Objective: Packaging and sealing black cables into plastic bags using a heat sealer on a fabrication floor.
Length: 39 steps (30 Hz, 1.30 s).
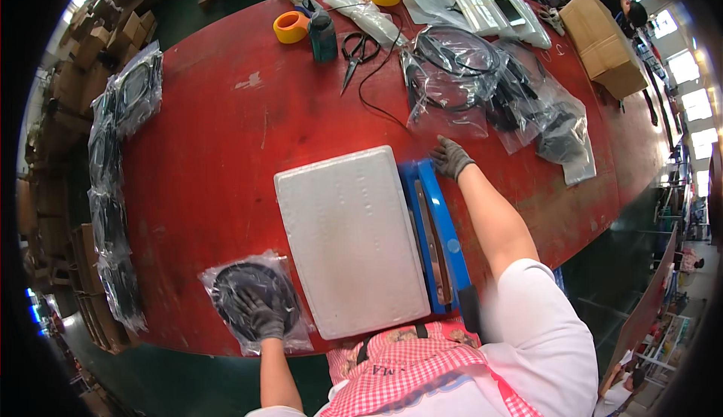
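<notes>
from my distant post i am watching the left hand [261, 317] resting on a bagged black round item [254, 277]; its gloved fingers are spreading apart and lying flat over the plastic, rather than gripping it. that item is lying at the near edge of the red table [203, 153], just beside the left side of a white foam block [350, 240].

the right hand [452, 158], also gloved, is hovering or resting by the far end of a long blue device [449, 229]; its fingers are curling, but i cannot tell whether they are touching the device or closing on anything. the device is standing along the block's right side, its dark end [468, 310] pointing toward the person's apron [410, 368].

along the table's left edge i am seeing a row of bagged black items [109, 161]. toward the far side, an orange tape roll [291, 27] is sitting next to a dark bottle [323, 38], and black scissors [352, 61] are lying near a thin black cord [364, 93]. to the right of the cord, bagged black coils [456, 70] are spreading out, and beyond them clear packets [478, 9] are lying near a cardboard box [601, 39].
</notes>
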Motion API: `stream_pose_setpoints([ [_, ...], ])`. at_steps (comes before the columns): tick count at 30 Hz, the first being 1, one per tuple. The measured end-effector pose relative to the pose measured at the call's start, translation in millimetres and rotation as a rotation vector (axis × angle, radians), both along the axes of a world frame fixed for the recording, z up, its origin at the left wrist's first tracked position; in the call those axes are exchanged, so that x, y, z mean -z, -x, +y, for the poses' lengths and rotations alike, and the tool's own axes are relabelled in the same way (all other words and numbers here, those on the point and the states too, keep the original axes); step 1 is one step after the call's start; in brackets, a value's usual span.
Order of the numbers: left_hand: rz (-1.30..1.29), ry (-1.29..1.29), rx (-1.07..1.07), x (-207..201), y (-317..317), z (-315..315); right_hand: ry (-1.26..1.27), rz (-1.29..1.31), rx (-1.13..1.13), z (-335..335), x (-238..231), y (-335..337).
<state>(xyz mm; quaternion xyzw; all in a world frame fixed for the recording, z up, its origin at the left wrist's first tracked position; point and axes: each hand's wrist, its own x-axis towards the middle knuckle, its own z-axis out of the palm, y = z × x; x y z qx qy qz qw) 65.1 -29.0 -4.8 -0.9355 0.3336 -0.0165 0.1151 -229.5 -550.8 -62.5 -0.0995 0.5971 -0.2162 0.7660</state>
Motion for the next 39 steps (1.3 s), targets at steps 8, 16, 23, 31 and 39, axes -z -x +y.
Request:
stream_pose_setpoints([
  [8,0.136,0.119,-0.007,-25.2,9.1,-23.0,0.001,0.267,-0.119,-70.9,42.2,-33.2],
  [16,0.950,1.026,-0.048,-35.3,69.2,-107.4,1.058,0.589,-0.422,-25.1,-175.1,-84.9],
  [23,2.700,0.921,-0.942,-90.7,125.7,-155.2,0.824,-0.354,-0.844,177.9,-336.1,-28.4],
  [31,2.199,0.645,-0.429,-55.3,67.7,-23.6,0.215,-0.110,-1.027,362.7,-225.9,113.4],
  [39,2.040,0.842,-0.525,-10.0,110.5,-93.2,0.177,0.151,-0.736,334.6,-141.7,159.4],
])
